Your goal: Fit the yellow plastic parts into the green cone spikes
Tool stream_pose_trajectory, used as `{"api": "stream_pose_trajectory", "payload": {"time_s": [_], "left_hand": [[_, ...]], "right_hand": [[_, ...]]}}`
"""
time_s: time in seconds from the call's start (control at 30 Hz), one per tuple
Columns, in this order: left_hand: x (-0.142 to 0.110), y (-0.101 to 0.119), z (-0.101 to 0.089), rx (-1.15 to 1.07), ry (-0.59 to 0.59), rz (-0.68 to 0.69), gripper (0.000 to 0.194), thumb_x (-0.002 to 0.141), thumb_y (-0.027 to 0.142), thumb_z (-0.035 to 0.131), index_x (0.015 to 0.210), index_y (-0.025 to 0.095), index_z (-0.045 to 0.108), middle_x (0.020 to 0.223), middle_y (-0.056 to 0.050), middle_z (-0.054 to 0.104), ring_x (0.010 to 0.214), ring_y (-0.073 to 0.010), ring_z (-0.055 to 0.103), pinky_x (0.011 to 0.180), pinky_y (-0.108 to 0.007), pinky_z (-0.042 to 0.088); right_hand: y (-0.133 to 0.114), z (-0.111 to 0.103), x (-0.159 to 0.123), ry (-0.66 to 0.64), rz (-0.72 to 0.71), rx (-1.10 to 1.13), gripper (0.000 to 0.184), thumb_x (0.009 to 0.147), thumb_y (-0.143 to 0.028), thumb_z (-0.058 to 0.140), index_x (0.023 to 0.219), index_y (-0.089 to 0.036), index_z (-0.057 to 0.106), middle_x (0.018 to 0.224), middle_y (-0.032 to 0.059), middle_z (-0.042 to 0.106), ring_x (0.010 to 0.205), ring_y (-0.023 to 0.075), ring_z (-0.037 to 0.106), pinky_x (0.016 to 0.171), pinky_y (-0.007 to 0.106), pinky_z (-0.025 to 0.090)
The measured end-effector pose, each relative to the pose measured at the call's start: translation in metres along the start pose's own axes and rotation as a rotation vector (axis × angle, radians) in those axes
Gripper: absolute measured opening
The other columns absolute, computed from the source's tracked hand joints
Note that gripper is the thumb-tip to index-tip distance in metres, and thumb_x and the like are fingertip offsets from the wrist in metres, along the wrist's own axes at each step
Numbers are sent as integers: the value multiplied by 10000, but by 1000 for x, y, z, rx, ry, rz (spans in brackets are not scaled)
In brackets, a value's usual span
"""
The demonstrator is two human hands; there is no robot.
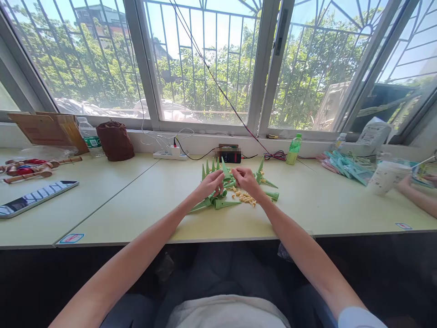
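Over the pile, my left hand (210,184) grips a green cone-shaped piece (224,167), tip upward. My right hand (247,179) is close beside it, thumb and fingers pinched together; anything between them is too small to make out. Below the hands lie several more green cones (226,204), some on their sides with hollow ends showing. Small pale yellow pieces (245,197) are heaped between and right of them. Behind my left hand several cones (204,170) stand upright in a row. Another upright cone (261,166) is beyond my right hand.
Behind the pile sits a black device (229,155) with wires. A green bottle (293,149) and power strip (170,155) stand by the window. Left are a phone (37,198), brown pouch (115,141) and wooden toys (30,168). Right are a cup (388,177) and another person's arm (418,198).
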State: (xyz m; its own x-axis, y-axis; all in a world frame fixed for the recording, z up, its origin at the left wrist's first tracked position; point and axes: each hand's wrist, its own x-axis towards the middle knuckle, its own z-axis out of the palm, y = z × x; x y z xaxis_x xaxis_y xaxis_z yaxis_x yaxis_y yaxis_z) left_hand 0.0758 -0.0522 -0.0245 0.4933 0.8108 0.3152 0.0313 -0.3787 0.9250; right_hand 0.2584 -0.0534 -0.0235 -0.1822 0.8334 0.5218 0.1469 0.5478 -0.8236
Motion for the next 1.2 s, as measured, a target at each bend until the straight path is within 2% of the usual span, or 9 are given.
{"api": "stream_pose_trajectory", "payload": {"time_s": [0.23, 0.47, 0.6, 0.7, 0.83, 0.97, 1.07, 1.2], "left_hand": [[1, -2, 1, 212, 81, 91, 382, 838, 539, 578, 951, 174, 581, 541, 26, 513, 400, -86, 443, 378, -201, 321], [0, -5, 2, 418, 161, 284, 287, 878, 445, 547, 976, 188, 630, 892, -45, 554, 584, -87, 513, 501, -200, 425], [-1, -6, -3, 612, 143, 383, 287, 923, 388, 491, 1083, 202, 638, 1031, -94, 570, 716, -121, 543, 565, -203, 453], [2, -9, -6, 698, 167, 434, 286, 938, 351, 476, 1129, 217, 641, 1091, -95, 569, 706, -106, 543, 590, -208, 462], [6, -11, -3, 665, 273, 363, 278, 911, 345, 526, 1133, 219, 637, 1087, -72, 582, 611, -69, 528, 562, -208, 472], [8, -8, 2, 432, 334, 153, 370, 913, 452, 502, 1170, 196, 576, 938, -48, 629, 487, -63, 517, 432, -200, 426], [7, -5, 3, 198, 254, 24, 449, 888, 564, 501, 1102, 173, 558, 812, -30, 628, 452, -80, 519, 357, -199, 368], [6, -3, 3, -65, 134, -48, 474, 807, 597, 611, 999, 172, 532, 743, -3, 599, 475, -77, 527, 359, -186, 356]], "right_hand": [[2, 0, 1, -7, 18, 32, 446, 848, -558, 526, 618, -221, 344, 486, -66, 271, 410, 80, 290, 415, 241, 258], [2, -1, 2, -18, 55, 45, 431, 838, -541, 520, 603, -220, 355, 465, -69, 268, 400, 77, 272, 403, 237, 250], [4, 0, 3, -35, 104, 128, 415, 821, -498, 543, 593, -221, 336, 476, -73, 260, 400, 67, 241, 396, 233, 238], [7, 2, 4, -26, 101, 104, 410, 821, -496, 542, 588, -218, 352, 471, -69, 275, 400, 70, 253, 398, 234, 243], [12, 3, 6, 22, 53, 5, 421, 849, -529, 505, 594, -207, 412, 465, -59, 311, 402, 77, 295, 418, 235, 268], [17, 2, 8, 108, 22, -39, 438, 861, -571, 484, 623, -205, 446, 469, -55, 335, 414, 86, 315, 433, 237, 281], [19, 1, 9, 100, -9, -63, 420, 878, -561, 466, 660, -203, 473, 476, -55, 341, 426, 91, 322, 445, 237, 282], [20, 2, 7, 45, -57, -140, 383, 889, -519, 465, 680, -199, 492, 490, -49, 364, 460, 100, 348, 465, 237, 278]]}}
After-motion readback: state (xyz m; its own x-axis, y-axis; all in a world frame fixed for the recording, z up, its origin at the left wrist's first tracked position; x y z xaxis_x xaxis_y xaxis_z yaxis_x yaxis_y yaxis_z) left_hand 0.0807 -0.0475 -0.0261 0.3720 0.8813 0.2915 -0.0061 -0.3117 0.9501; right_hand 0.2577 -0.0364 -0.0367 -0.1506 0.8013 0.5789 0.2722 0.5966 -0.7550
